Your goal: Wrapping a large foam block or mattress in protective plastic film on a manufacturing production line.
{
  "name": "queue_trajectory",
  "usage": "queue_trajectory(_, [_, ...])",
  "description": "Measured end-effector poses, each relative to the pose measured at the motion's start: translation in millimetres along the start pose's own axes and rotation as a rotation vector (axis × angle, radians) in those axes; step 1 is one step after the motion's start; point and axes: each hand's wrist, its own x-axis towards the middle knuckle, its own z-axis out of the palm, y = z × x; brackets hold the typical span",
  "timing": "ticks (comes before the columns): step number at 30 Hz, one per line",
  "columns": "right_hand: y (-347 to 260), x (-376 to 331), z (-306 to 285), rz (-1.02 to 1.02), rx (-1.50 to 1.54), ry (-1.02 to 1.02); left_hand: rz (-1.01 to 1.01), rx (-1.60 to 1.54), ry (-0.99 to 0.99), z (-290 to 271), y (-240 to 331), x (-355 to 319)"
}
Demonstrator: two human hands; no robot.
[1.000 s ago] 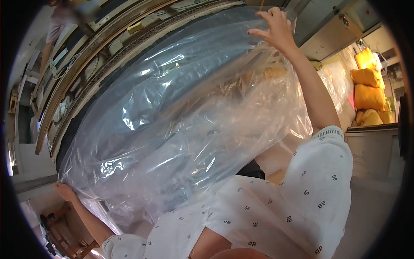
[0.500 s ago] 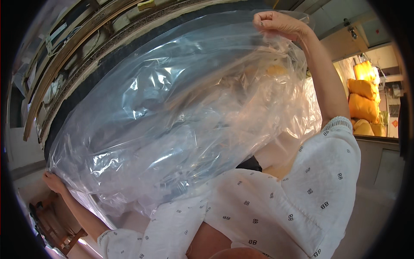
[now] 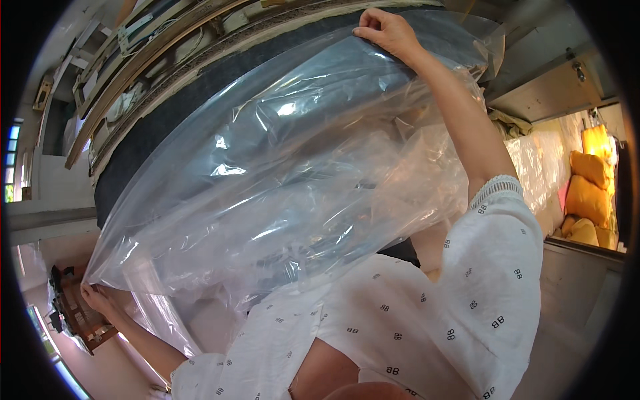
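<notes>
A large clear plastic sheet (image 3: 267, 180) stretches between my two hands, wrinkled and shiny, and reaches down to my shirt. At the lower left, my left hand (image 3: 98, 300) is closed on the sheet's corner. My right hand (image 3: 387, 33) is raised at the top, thumb and fingers pinching the far edge. Beyond that hand, a loose part of the sheet sticks out to the right. Beneath the plastic lies a dark surface (image 3: 127, 167), showing along the sheet's far left edge.
Wooden rails (image 3: 127, 80) run along the far left side. A brown wooden chair-like piece (image 3: 80, 310) stands at the lower left. Orange stuffed sacks (image 3: 590, 190) are stacked at the right, beyond an opening. A wooden panel with a metal latch (image 3: 547, 83) is at the upper right.
My right hand has moved left along the far edge. The sheet is pulled straighter, with a smoother far edge. My left hand still grips its corner; the view has shifted slightly.
</notes>
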Motion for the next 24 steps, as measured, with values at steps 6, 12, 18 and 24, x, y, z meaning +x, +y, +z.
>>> queue_trajectory(6, [7.6,36.7,-4.4,-0.186,0.460,-0.195,-0.118,0.028,-0.044,-41.9,0.7,-29.2])
queue_trajectory(12, [48.9,106.4,-135.4,0.032,0.841,0.448,-0.047,-0.602,-0.236,98.8,71.8,-18.8])
queue_trajectory(18, [159.7,79.9,-70.9,0.018,-0.194,0.505,0.449,0.379,0.057,266.8,23.7,-46.5])
queue_trajectory(24, [173.1,83.9,-34.0,0.120,0.419,0.427,0.194,-0.010,-0.108,284.0,31.3,-43.8])
